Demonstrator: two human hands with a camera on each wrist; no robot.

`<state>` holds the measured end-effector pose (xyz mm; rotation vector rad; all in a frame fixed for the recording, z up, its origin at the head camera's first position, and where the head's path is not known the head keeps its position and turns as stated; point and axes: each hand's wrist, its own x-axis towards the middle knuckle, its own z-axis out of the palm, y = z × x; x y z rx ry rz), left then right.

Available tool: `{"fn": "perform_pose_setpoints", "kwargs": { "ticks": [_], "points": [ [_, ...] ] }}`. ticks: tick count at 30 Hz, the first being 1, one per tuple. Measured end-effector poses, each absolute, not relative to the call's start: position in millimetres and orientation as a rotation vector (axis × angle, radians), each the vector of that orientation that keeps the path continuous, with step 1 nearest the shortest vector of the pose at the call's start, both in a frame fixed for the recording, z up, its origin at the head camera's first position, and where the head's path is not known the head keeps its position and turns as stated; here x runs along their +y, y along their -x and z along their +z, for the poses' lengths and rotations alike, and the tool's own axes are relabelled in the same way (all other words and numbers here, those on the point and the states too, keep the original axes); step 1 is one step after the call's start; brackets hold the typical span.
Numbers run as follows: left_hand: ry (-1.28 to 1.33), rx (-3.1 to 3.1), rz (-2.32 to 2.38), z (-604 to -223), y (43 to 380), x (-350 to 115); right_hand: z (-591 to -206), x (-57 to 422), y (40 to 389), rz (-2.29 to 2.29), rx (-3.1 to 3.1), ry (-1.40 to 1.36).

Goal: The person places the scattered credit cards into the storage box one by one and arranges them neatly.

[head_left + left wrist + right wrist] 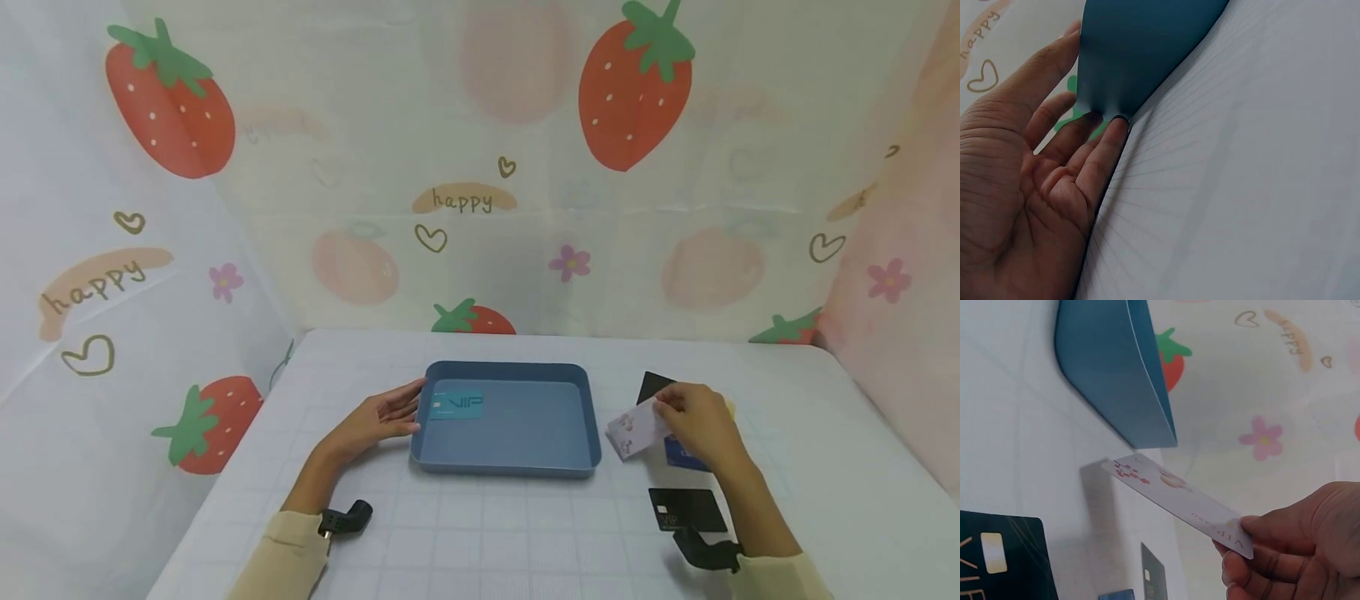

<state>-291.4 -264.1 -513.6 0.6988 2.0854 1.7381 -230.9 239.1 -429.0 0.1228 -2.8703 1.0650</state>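
Observation:
My right hand point(701, 425) pinches a white VIP card point(1175, 503) with red blossom print between thumb and fingers. The card is tilted above the table, just right of the blue tray point(536, 425). Inside the tray, at its left end, lies a teal VIP card point(456, 406). My left hand point(367, 427) rests its fingertips against the tray's left wall, the fingers fairly straight. Beneath and around the right hand are a dark card point(652, 387) at the back and a blue card point(682, 455), both partly covered.
A black VIP card point(688, 510) lies nearer the front, close to the right wrist. A yellowish edge point(730, 407) shows behind the right hand, mostly hidden. Strawberry-printed cloth point(465, 258) hangs behind the white table point(487, 533).

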Motion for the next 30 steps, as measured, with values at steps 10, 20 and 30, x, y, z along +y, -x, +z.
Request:
{"fn": "perform_pose_setpoints", "kwargs": {
  "ticks": [10, 20, 30],
  "points": [
    [-0.735, 2.078, 1.749, -513, 291, -266, -413, 233, 224, 1.032, -2.818, -0.088],
    [-0.721, 2.092, 1.737, -517, 292, -264, -402, 227, 217, 1.033, -2.789, -0.09],
    [-0.7, 2.094, 1.742, -519, 296, -264, -390, 221, 210, 1.042, -2.718, -0.098]
  ]
}}
